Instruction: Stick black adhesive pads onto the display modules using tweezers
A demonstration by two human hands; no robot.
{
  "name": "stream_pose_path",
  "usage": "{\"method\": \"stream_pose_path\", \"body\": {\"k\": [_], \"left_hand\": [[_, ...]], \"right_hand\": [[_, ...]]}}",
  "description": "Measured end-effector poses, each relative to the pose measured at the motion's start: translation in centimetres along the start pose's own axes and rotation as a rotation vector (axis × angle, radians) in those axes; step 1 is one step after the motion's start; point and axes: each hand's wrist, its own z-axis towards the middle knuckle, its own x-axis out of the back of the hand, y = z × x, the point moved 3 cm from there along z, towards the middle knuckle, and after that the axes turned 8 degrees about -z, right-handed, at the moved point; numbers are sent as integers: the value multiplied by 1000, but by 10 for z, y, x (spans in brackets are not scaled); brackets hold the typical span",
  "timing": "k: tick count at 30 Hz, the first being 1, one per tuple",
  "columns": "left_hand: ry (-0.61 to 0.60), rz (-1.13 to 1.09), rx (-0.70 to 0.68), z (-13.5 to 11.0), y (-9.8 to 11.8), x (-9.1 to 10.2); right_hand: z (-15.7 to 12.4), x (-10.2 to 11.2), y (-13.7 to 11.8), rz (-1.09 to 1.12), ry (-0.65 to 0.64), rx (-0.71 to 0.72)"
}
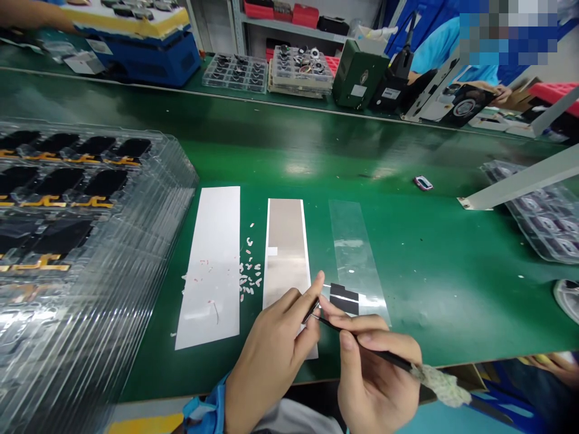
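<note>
My left hand (pixel 280 337) is closed, pinching a small dark flat piece (pixel 310 311) between thumb and fingers, mostly hidden by them. My right hand (pixel 380 367) grips a slim black pointed tool (pixel 395 360) with a pale wrapping on its rear part. The tool's thin tip reaches the small piece at my left fingertips. Under the hands lies a white-edged strip with a beige-grey face (pixel 287 229). Right of it is a clear plastic sheet (pixel 350 235) with black rectangular stickers (pixel 344 299) near its lower end.
To the left lies a white sheet (pixel 217 241), with small white scraps (pixel 248 280) beside it. Stacked clear trays (pixel 149 211) hold black screens at far left. A white post (pixel 520 179) stands right, near another tray (pixel 543 211). A blue machine (pixel 149 60) sits on the shelf.
</note>
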Motion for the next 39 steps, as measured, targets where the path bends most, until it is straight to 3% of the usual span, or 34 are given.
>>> {"method": "stream_pose_path", "body": {"k": [5, 7, 9, 12, 14, 17, 20, 22, 25, 27, 30, 35, 39], "left_hand": [[28, -97, 61, -6, 6, 4], [56, -177, 133, -10, 10, 11], [77, -254, 183, -11, 14, 20], [116, -321, 181, -9, 19, 34], [164, -321, 181, -12, 23, 43], [255, -188, 103, -36, 39, 57], [410, 205, -51, -77, 62, 86], [521, 546, -80, -100, 75, 121], [634, 944, 50, -112, 80, 195], [561, 1107, 347, -103, 70, 245], [511, 1134, 475, -78, 53, 294], [405, 1191, 551, -44, 32, 315], [363, 1236, 532, -37, 45, 317]], "right_hand": [[19, 15, 6, 30, 7, -85], [35, 20, 7, -44, -65, -84], [49, 15, 6, -148, -289, -61], [64, -10, 4, -228, -702, -85], [79, -30, 9, -318, -838, -144], [130, -56, 34, -576, -749, -241], [199, -80, 69, -718, -649, -261], [239, -89, 93, -842, -605, -314], [272, -87, 119, -977, -561, -370], [276, -77, 126, -1033, -528, -370], [266, -54, 122, -1049, -496, -294], [221, 0, 91, -901, -563, -108], [178, 45, 70, -769, -596, -99]]}}
